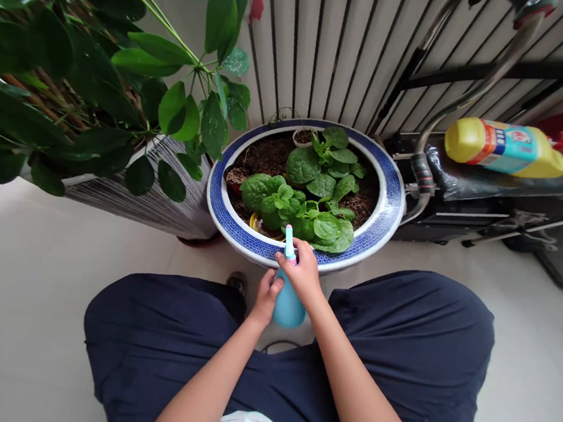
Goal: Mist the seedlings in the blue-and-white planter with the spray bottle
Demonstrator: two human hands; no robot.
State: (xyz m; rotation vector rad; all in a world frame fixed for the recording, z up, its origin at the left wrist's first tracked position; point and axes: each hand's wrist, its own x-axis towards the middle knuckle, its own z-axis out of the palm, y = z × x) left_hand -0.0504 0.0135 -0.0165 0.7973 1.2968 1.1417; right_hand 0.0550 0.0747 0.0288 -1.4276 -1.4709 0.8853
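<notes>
The left hand (266, 297) clasps a blue spray bottle (290, 306) by its side; the right hand (305, 270) curls round its neck. It sits at six o'clock of the blue-rimmed pot (390, 202). Toward two o'clock, a yellow bottle (506, 149) carries an orange-and-blue label, its lettering too small to read.

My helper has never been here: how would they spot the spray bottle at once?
Start at the big planter with the blue-and-white rim. At its near edge, the left hand and right hand hold the spray bottle. It is light blue with pink near its top, unlike the yellow bottle lying at right.
</notes>
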